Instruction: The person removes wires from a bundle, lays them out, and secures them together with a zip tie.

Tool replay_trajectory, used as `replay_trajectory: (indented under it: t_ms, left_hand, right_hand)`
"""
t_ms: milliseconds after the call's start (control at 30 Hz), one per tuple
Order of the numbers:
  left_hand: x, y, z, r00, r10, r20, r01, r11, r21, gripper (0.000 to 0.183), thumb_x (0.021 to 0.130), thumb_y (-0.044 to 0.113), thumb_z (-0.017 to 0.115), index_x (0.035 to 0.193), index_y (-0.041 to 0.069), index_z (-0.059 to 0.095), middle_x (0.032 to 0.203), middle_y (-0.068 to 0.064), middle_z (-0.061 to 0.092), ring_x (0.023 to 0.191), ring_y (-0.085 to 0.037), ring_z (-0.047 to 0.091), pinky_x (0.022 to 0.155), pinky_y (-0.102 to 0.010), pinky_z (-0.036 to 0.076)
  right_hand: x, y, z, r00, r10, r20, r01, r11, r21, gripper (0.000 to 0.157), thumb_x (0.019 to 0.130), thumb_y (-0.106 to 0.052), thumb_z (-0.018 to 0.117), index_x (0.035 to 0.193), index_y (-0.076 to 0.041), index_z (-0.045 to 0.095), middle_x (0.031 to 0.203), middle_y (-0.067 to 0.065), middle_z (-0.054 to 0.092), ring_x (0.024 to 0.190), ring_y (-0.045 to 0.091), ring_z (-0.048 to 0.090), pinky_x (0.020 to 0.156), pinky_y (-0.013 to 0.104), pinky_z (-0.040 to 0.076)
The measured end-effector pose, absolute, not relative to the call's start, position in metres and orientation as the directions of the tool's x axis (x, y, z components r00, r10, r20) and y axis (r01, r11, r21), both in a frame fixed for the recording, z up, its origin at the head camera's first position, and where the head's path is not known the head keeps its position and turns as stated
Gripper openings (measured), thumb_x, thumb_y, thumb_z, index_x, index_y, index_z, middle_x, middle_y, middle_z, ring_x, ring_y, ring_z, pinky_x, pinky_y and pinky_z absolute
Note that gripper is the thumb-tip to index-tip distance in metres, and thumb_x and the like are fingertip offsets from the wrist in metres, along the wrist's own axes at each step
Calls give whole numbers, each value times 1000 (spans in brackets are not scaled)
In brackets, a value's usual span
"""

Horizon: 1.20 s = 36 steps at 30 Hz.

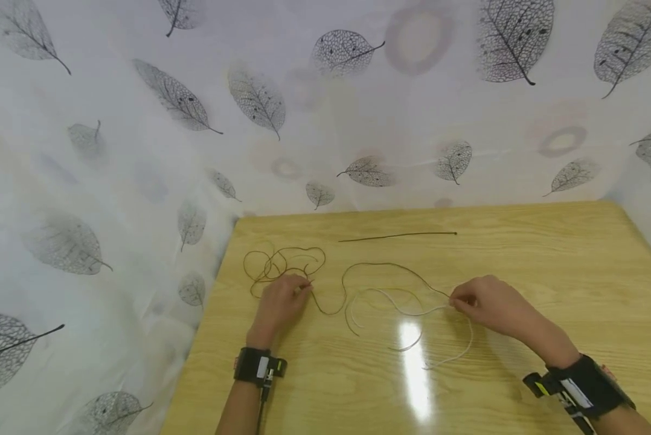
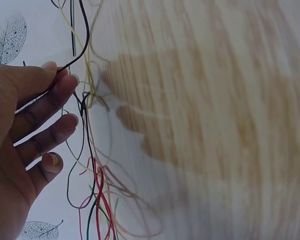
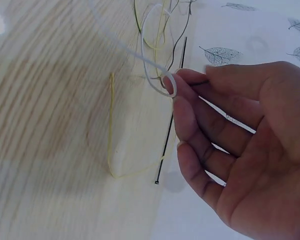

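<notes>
On the left of the table, my left hand (image 1: 279, 302) pinches a thin dark cord (image 2: 88, 30) between thumb and index finger, the other fingers loosely bent. Red (image 2: 98, 210), green, yellow and dark cords lie tangled beside it. From there the dark cord runs in a wavy line across to my right hand (image 1: 488, 302), whose thumb and index finger pinch it. A white cord (image 3: 143, 60) loops at the right index and middle fingertips; whether it is gripped, I cannot tell. A yellow cord (image 3: 110, 120) hangs below these fingers.
A black cable tie (image 1: 396, 235) lies near the back of the wood-grain table (image 1: 548, 260). Leaf-patterned white sheeting (image 1: 358, 121) rises behind and at the left. Loose cord ends curl on the tabletop between the hands, near a bright glare spot.
</notes>
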State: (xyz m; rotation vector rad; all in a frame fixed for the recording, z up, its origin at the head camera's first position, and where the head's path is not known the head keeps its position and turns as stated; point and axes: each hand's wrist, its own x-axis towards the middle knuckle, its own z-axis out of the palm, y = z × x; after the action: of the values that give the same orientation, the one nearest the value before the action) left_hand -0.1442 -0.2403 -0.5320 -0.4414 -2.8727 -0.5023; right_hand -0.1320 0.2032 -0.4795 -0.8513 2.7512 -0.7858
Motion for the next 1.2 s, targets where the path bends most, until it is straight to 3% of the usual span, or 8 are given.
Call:
replay_trajectory:
  t_ms: [167,333,533,733,900,1200]
  left_hand:
    - [-144,-241,-532,-937,261,232,324,897,301,6,89,25,70,89,22,76,91,7,73,73,-7,62,57,-27,52]
    - [-143,-242,-531,-942,251,222,311,901,302,6,89,25,71,90,22,76,91,7,73,74,-8,62,58,-27,52]
    - [-143,-242,-530,-931,288,222,349,882,317,5,88,24,72,88,22,76,90,7,73,76,-8,63,61,-28,53]
    - [-142,-238,-531,-925,323,201,374,870,322,7,89,27,70,88,22,76,88,9,71,75,-7,62,63,-27,53]
    - [-140,-235,-530,-926,328,186,373,866,333,7,88,27,71,88,23,75,85,11,70,72,-5,60,61,-25,52]
    - [-140,-233,-530,-929,329,172,369,861,350,5,87,30,71,87,26,74,82,14,68,68,-3,56,58,-23,49]
  right_hand:
    - [-135,214,-479,-886,-463,8,-425,807,-411,19,84,-6,70,102,-8,74,80,2,73,61,11,61,49,29,49]
    - [-130,227,-486,-910,-415,-13,-386,858,-340,19,79,-4,72,97,-10,76,77,1,72,61,13,61,47,29,47]
    - [-119,217,-497,-884,-458,-94,-394,838,-378,22,81,-10,72,103,-15,73,74,-6,69,57,6,57,45,25,44]
    - [-115,205,-494,-853,-520,-48,-464,796,-389,17,82,-18,74,99,-16,74,65,-15,61,52,1,50,45,24,42]
    - [-117,204,-485,-826,-563,-15,-512,762,-396,11,84,-16,72,95,-17,76,69,-14,65,60,2,58,49,25,48]
    - [-121,218,-468,-842,-535,-71,-440,757,-483,15,90,-15,66,102,-14,75,77,-10,70,65,6,62,51,26,50]
